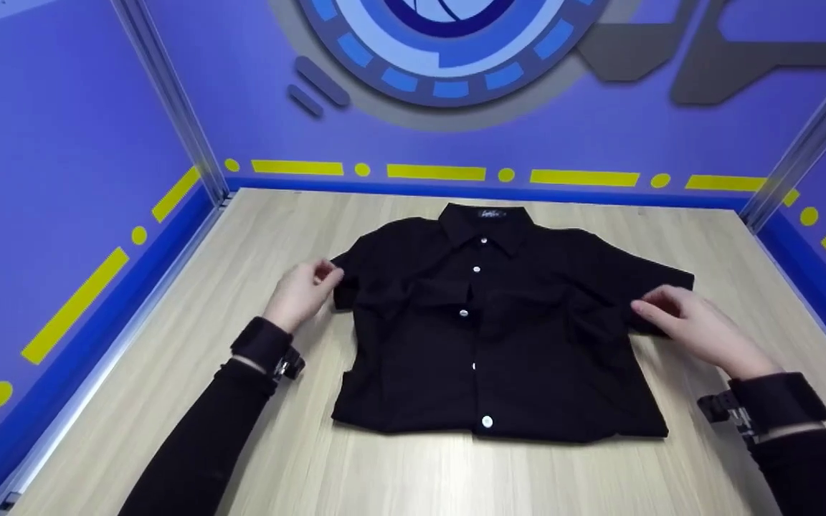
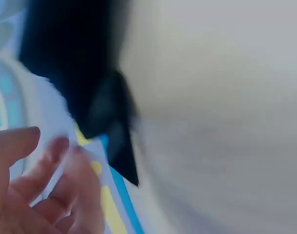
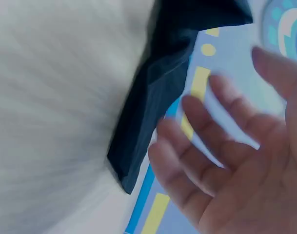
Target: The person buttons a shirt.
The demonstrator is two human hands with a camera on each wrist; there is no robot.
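Observation:
A black short-sleeved button-up shirt (image 1: 420,358) lies front side up on the table, its collar (image 1: 488,222) toward the back wall. White buttons run down its middle, and creases cross the chest. My left hand (image 1: 303,292) is beside the left-side sleeve (image 2: 80,58), thumb and fingers loosely bent with a gap between them in the left wrist view. On the other side, my right hand (image 1: 703,326) overlaps the edge of the right-side sleeve (image 3: 153,87) in the head view. The right wrist view shows its fingers (image 3: 207,156) spread and holding nothing.
The pale wood-grain table (image 1: 413,473) is bounded by a blue back wall (image 1: 241,129) and side walls with yellow dashes. Metal posts (image 1: 176,100) stand at the two back corners. Black straps with small cameras (image 1: 287,364) sit on both wrists.

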